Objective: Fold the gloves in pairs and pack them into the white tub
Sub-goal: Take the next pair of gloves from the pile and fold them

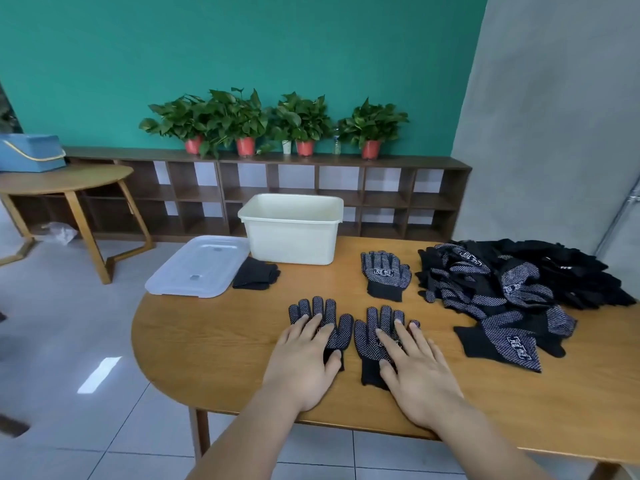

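Contact without grip: left hand [304, 362], fingers straight, flat on black dotted knit glove [341, 332]; right hand [415, 370] likewise on matching glove [363, 336] alongside, on wooden table [207, 341]. White plastic tub [292, 239] behind, interior hardly visible.

Beneath my flat fingers [407, 337] I see black knit cloth gloves [372, 315], rough with raised white dots, on a matt wooden table [214, 341]. Beyond them: a smooth white plastic tub [291, 240].

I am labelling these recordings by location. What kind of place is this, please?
Probably an office lounge or studio room: a low cubby shelf carrying potted plants against a teal wall, a tiled floor, and a wooden table with a pile of black dotted gloves laid out for sorting.
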### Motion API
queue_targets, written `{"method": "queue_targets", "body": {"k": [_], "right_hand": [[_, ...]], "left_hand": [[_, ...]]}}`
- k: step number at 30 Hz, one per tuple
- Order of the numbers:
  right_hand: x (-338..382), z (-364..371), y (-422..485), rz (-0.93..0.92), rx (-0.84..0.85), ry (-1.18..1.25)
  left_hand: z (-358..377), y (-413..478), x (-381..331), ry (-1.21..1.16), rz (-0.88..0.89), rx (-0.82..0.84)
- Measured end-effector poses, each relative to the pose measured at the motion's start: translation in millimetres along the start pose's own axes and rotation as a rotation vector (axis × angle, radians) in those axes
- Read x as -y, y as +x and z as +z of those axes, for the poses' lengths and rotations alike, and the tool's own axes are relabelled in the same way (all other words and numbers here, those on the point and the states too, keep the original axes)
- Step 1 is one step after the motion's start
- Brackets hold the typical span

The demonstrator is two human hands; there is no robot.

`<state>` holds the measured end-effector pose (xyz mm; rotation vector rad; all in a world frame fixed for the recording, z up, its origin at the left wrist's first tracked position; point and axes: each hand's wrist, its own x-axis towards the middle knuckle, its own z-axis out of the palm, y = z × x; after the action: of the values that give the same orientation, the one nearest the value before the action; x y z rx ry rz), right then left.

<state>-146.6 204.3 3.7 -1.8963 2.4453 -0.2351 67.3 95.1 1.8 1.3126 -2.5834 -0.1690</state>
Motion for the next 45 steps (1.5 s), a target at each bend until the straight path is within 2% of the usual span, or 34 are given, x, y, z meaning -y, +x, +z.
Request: {"method": "queue_targets", "body": {"k": [3, 7, 10, 15, 22, 27, 30, 32, 37, 41, 45], "right_hand": [[0, 4, -6, -0.002, -0.157, -0.017], [-1, 4, -7, -0.043, -0.104, 0.011], [0, 5, -5, -0.056, -0.109, 0.006], [-4, 11, -9, -0.08, -0.318, 0.064], [-3, 8, -12, -0.096, -0.349, 0.104], [-1, 3, -14, -0.197, -0.373, 0.138], [-3, 1, -14, -0.264, -0.352, 0.189], [-5, 1, -14, -0.3, -0.326, 0.222], [-11, 1, -12, -0.294, -0.321, 0.424], [-11, -8, -17, -0.089, -0.35, 0.682], [-12, -17, -19, -0.031, -0.365, 0.864]], "left_hand": [[3, 1, 2, -0.024, 0.01, -0.028], [0, -6, 2, -0.059, 0.107, -0.17], [-3, -7, 1, -0.098, 0.112, -0.195], [-3, -8, 7, -0.239, 0.106, -0.241], [-4, -6, 4, -0.339, 0.035, -0.245], [-7, -10, -20, -0.436, 0.038, -0.39], [-7, -10, -38, -0.625, 0.042, -0.335], [-4, -9, -44, -0.628, 0.055, -0.334], [7, -3, -37, -0.447, 0.068, -0.381], [7, 2, -33, -0.453, -0.03, -0.296], [10, 2, -33, -0.421, -0.008, -0.222]]}}
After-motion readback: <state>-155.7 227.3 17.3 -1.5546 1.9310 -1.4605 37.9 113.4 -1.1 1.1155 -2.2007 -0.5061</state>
